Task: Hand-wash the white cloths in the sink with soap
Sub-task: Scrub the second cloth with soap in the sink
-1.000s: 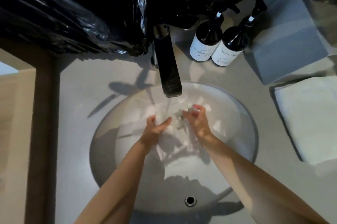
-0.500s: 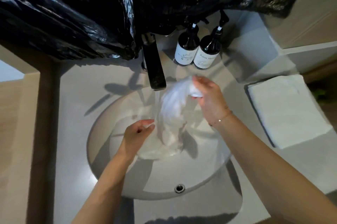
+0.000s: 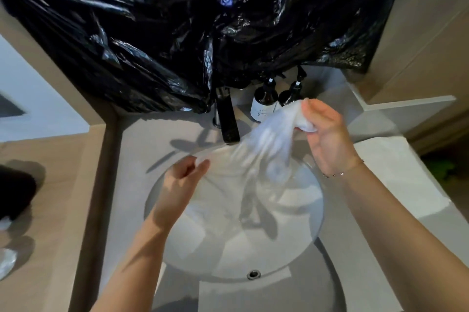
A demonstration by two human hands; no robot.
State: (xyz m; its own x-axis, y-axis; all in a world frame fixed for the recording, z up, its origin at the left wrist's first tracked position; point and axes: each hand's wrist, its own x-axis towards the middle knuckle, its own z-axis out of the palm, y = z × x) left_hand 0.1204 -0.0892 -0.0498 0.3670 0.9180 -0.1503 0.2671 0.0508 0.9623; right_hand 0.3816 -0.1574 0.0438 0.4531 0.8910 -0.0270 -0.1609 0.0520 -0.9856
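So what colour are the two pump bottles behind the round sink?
Dark, near black, with white labels: the two pump bottles, seen in the head view.

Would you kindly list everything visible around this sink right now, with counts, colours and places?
cloth: one, white, stretched above the basin
sink: one, white, centre
tap: one, black, behind the sink
bottles: two, dark with white labels, right of the tap
plastic sheet: one, black, hanging above
towel: one, white, on the counter at right
left hand: pinches the cloth's lower corner
right hand: grips the cloth's raised end
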